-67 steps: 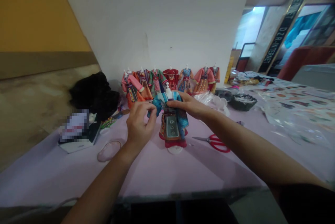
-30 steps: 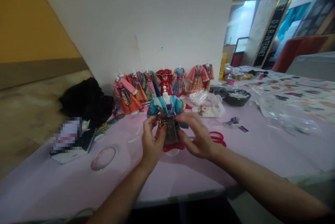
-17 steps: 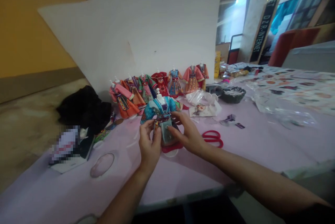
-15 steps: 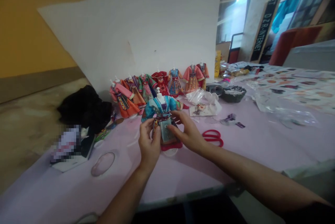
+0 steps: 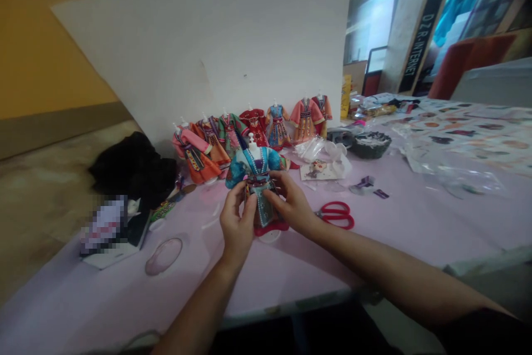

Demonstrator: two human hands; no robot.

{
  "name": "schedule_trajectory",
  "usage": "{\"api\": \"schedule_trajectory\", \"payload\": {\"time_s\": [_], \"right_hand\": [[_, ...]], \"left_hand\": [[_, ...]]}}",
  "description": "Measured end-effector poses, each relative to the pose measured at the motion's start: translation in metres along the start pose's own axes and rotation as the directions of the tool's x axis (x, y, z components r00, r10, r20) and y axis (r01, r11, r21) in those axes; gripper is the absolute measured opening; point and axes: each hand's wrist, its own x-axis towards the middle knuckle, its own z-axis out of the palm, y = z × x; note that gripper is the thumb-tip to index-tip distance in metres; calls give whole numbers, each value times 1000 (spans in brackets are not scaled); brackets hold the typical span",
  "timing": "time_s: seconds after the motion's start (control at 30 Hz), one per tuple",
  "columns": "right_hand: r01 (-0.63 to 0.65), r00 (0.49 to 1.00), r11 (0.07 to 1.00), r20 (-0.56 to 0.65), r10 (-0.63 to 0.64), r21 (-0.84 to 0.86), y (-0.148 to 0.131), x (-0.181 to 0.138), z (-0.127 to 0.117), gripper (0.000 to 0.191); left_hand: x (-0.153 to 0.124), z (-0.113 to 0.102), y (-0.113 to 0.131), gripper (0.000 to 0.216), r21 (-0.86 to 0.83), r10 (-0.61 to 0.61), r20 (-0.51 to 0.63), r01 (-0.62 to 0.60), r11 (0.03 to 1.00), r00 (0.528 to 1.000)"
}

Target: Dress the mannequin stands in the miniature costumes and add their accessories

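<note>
At the centre of a pale pink surface (image 5: 374, 238) stands a small white dress form (image 5: 260, 162) clothed in a bright blue robe with a beaded V-shaped collar, a purple bodice and a grey-green front panel over a red hem. Its long axis is roughly upright: the white knobbed neck points up, the round white base (image 5: 269, 235) shows below the hem, and the front faces the wearer of the camera.

Both bare hands are at its skirt. The left hand (image 5: 238, 219) has its fingers narrowed around the skirt's left edge, thumb in front. The right hand (image 5: 296, 204) holds the other side likewise, its thumb on the front panel.

Just beside the right wrist lie red-handled scissors (image 5: 337, 215), blades mostly hidden. Well to the left are a flat pinkish oval (image 5: 163, 257) and, farther out, a dark and white box (image 5: 116, 255) below a heap of black fabric (image 5: 133, 172).

Behind, a row of colourful dressed forms (image 5: 306, 118) lines up before a large white board (image 5: 233, 28). To their right sit a dark green bowl (image 5: 369, 147) and crumpled clear plastic (image 5: 465, 175).
</note>
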Motion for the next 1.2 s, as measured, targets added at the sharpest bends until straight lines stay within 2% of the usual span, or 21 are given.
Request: {"api": "schedule_trajectory", "payload": {"time_s": [0.33, 0.73, 0.97, 1.2], "right_hand": [[-16, 1000, 996, 25, 14, 92, 4, -2, 1, 39], [-5, 999, 997, 40, 2, 77, 7, -6, 3, 38], [16, 1000, 999, 16, -16, 43, 9, -6, 5, 36], [49, 999, 993, 11, -51, 108, 10, -7, 8, 33]], "left_hand": [[-2, 0, 2, 51, -119, 0, 15, 2, 993, 1000], [-8, -2, -4, 40, -66, 42, 58, -38, 997, 997], [-7, 1, 1, 39, -137, -35, 34, 39, 990, 999], [-9, 5, 6, 41, -263, -75, 9, 75, 962, 997]]}}
